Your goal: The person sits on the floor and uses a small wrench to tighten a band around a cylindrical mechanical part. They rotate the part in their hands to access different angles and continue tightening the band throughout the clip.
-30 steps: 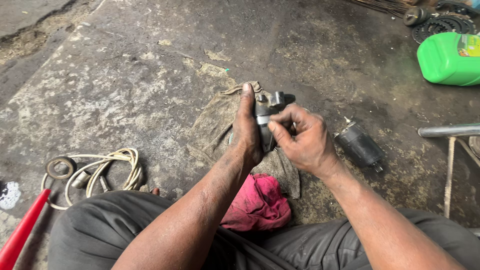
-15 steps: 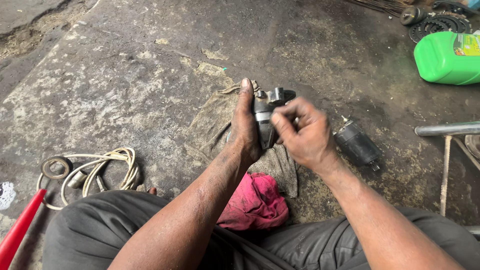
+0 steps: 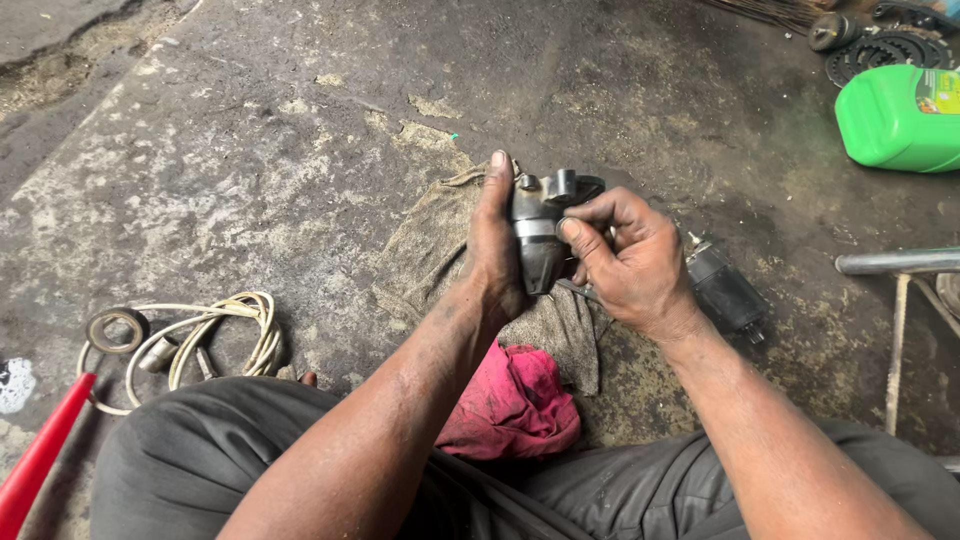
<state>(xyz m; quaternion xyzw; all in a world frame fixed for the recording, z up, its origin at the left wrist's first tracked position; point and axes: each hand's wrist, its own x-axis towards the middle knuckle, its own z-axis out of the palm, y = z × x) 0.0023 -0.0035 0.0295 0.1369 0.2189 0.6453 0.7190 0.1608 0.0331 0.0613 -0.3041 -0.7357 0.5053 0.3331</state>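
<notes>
Over the grimy concrete floor (image 3: 250, 130), the left hand (image 3: 495, 250) wraps the back of a grey metal motor housing (image 3: 540, 235), clamped firmly around it, while the right hand (image 3: 625, 260) pinches its side, thumb and fingers closed on the part. Compared with a second ago, the housing sits a touch higher and more upright, the right fingers shifted up toward its top end, so the hands look to be working that end. Beneath lies a dirty grey rag (image 3: 440, 240), a pink cloth (image 3: 510, 400) just below. A dark cylindrical motor body (image 3: 725, 290) rests right; cream coiled cord (image 3: 210, 335) left; green jug (image 3: 900, 115) far right.
</notes>
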